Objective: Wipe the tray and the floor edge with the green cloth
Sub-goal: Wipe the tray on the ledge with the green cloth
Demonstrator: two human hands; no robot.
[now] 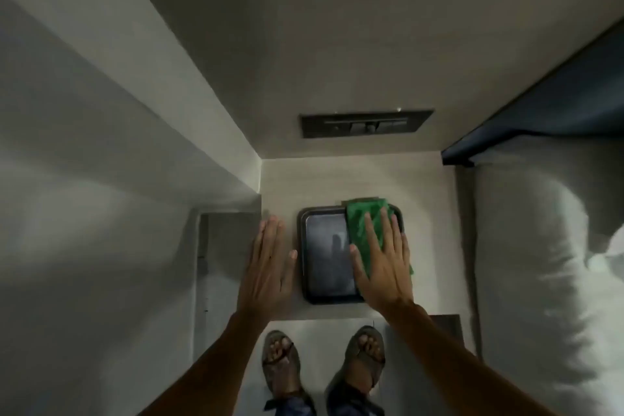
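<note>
The tray (324,263) has a dark matt rim and a smooth, glossy base that reflects light. The green cloth (363,230), on the tray's right side, is soft woven fabric with a slightly fuzzy, matt surface. The shelf (337,179) beneath shows a pale, matt finish with faint grain. The sandals (280,361) nearest the viewer look rough and worn. The pillow (540,246) at right is white matt fabric.

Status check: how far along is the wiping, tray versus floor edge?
Nothing looks finished. In hand: the right hand presses the green cloth flat on the tray's right side; the left hand lies flat beside it on the ledge. Left: the tray's bare left part, then the floor edge.
</note>
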